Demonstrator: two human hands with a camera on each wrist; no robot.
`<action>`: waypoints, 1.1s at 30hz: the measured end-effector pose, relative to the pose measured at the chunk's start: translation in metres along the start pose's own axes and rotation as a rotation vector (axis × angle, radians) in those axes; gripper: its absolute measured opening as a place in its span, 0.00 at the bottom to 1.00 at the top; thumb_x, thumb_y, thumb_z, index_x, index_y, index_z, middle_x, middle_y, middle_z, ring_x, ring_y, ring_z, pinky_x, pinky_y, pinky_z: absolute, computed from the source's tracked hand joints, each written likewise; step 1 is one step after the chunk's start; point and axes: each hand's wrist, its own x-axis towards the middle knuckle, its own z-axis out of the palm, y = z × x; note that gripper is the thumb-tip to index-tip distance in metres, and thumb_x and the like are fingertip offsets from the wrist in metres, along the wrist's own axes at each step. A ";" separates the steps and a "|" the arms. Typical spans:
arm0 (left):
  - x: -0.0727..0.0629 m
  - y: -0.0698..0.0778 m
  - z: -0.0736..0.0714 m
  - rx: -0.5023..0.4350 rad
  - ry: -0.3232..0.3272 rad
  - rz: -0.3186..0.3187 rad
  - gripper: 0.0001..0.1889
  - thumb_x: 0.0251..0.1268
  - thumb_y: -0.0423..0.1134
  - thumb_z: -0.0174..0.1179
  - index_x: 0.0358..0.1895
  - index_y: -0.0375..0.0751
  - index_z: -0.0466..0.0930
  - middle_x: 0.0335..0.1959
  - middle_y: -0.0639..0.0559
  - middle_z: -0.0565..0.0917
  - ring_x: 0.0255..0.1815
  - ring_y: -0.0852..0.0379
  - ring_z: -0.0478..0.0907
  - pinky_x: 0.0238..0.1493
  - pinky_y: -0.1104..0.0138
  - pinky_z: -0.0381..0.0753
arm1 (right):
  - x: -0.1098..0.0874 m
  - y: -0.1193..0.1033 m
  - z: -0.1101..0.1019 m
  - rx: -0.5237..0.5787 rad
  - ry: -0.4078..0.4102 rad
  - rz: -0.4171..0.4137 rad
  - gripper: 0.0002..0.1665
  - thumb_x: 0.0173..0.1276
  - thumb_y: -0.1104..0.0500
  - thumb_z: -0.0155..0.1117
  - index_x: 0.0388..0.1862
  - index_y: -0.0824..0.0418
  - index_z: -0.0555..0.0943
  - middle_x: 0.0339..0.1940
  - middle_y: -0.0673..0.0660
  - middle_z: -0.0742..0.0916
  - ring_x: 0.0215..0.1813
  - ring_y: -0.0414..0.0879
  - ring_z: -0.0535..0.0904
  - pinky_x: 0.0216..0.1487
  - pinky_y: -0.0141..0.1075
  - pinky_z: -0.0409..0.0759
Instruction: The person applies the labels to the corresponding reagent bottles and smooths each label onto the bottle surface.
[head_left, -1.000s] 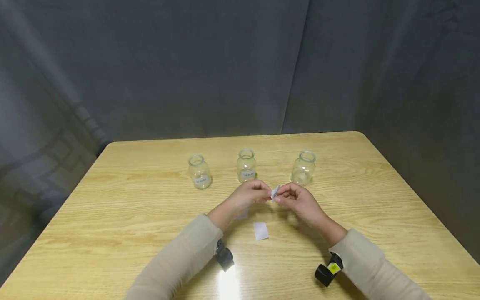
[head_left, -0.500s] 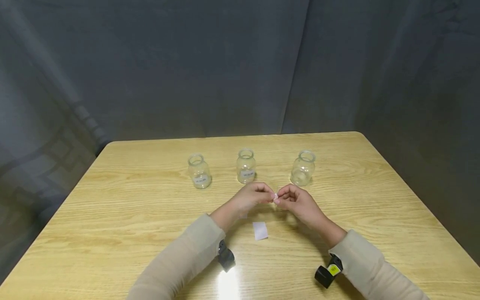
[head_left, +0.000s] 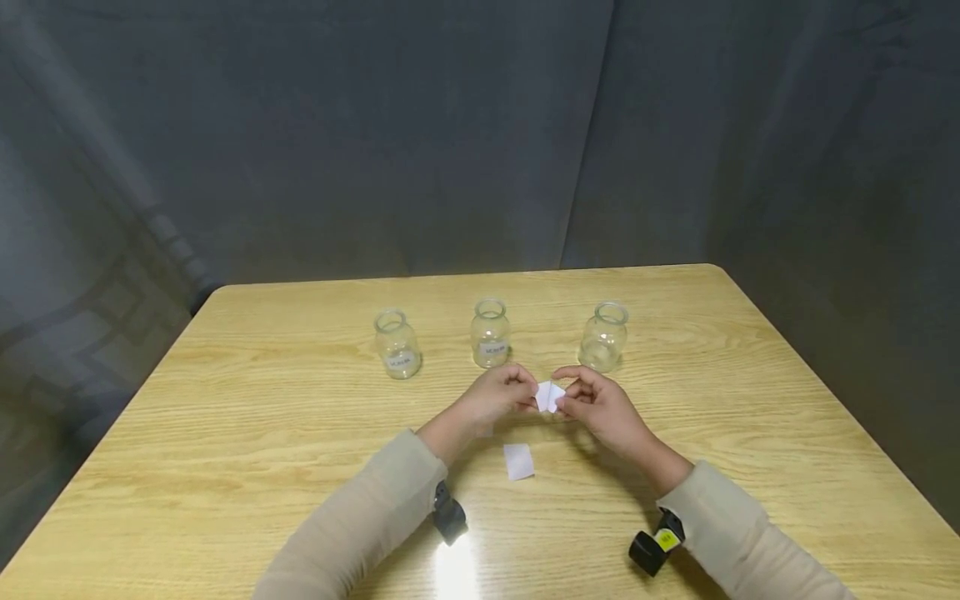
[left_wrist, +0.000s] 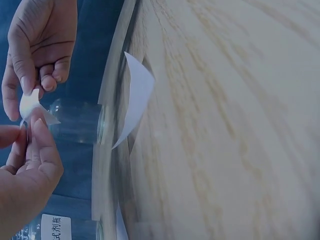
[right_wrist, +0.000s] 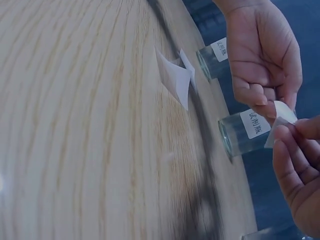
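Between both hands is a small white piece of paper (head_left: 550, 397) with a line down its middle. My left hand (head_left: 491, 395) pinches its left side, and my right hand (head_left: 606, 408) holds its right edge with thumb and fingers, the index finger stretched above. In the left wrist view the paper (left_wrist: 31, 104) bends, with a pointed greyish flap (left_wrist: 51, 118) sticking out. A white paper square (head_left: 519, 462) lies on the table below the hands. Another white paper (head_left: 484, 429) shows partly behind the left wrist.
Three glass jars stand behind the hands: a labelled left jar (head_left: 397, 343), a labelled middle jar (head_left: 491, 333) and a right jar (head_left: 603, 337) with no label showing. The wooden table (head_left: 247, 433) ends at a dark curtain (head_left: 375, 142).
The paper was small and edge-on between the fingertips; now it is spread out flat toward the view. The right index finger has lifted slightly. The jars and table papers stay put.
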 end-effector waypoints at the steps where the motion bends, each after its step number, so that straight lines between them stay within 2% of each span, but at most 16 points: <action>1: 0.000 0.000 0.000 0.000 0.008 -0.006 0.06 0.59 0.29 0.49 0.36 0.28 0.70 0.30 0.47 0.76 0.30 0.58 0.75 0.38 0.68 0.75 | -0.001 0.000 0.000 -0.014 0.000 -0.002 0.18 0.56 0.75 0.54 0.47 0.74 0.69 0.25 0.61 0.77 0.30 0.55 0.77 0.35 0.44 0.77; 6: 0.000 -0.002 0.000 -0.006 0.033 0.001 0.04 0.57 0.28 0.48 0.34 0.28 0.69 0.28 0.47 0.75 0.28 0.58 0.74 0.36 0.67 0.76 | -0.002 0.000 -0.003 -0.063 -0.017 0.011 0.15 0.56 0.73 0.55 0.45 0.73 0.72 0.27 0.60 0.78 0.32 0.53 0.77 0.35 0.42 0.77; 11: 0.001 -0.006 0.001 0.006 0.021 -0.004 0.03 0.55 0.27 0.50 0.32 0.29 0.70 0.26 0.47 0.76 0.27 0.58 0.75 0.37 0.65 0.76 | -0.004 0.001 -0.009 -0.117 -0.059 0.046 0.16 0.55 0.67 0.59 0.44 0.72 0.73 0.32 0.60 0.81 0.35 0.47 0.77 0.36 0.40 0.76; 17: 0.001 -0.005 0.002 -0.013 0.014 0.008 0.05 0.52 0.25 0.52 0.32 0.27 0.69 0.26 0.48 0.75 0.25 0.59 0.73 0.35 0.66 0.76 | -0.003 0.000 -0.016 -0.139 -0.120 -0.017 0.14 0.56 0.70 0.56 0.43 0.73 0.73 0.36 0.64 0.81 0.38 0.47 0.77 0.38 0.41 0.76; 22: 0.001 -0.002 0.005 -0.026 -0.005 -0.008 0.06 0.50 0.24 0.53 0.33 0.29 0.69 0.24 0.49 0.74 0.25 0.58 0.72 0.35 0.66 0.75 | -0.003 0.001 -0.017 -0.169 -0.067 -0.031 0.09 0.57 0.70 0.56 0.38 0.71 0.77 0.38 0.62 0.80 0.40 0.47 0.75 0.40 0.39 0.75; 28: 0.002 0.000 0.007 -0.041 -0.006 -0.031 0.11 0.48 0.21 0.54 0.38 0.29 0.68 0.27 0.48 0.75 0.28 0.58 0.73 0.40 0.61 0.75 | -0.004 0.001 -0.019 -0.138 -0.036 -0.036 0.09 0.57 0.70 0.56 0.37 0.72 0.76 0.39 0.64 0.80 0.41 0.46 0.75 0.42 0.43 0.74; 33: -0.001 0.000 0.004 0.006 0.001 -0.035 0.13 0.50 0.24 0.55 0.42 0.29 0.69 0.29 0.48 0.73 0.29 0.58 0.72 0.41 0.62 0.75 | -0.006 0.000 -0.023 -0.129 0.018 -0.017 0.08 0.58 0.68 0.56 0.36 0.71 0.76 0.38 0.63 0.80 0.41 0.44 0.75 0.42 0.36 0.74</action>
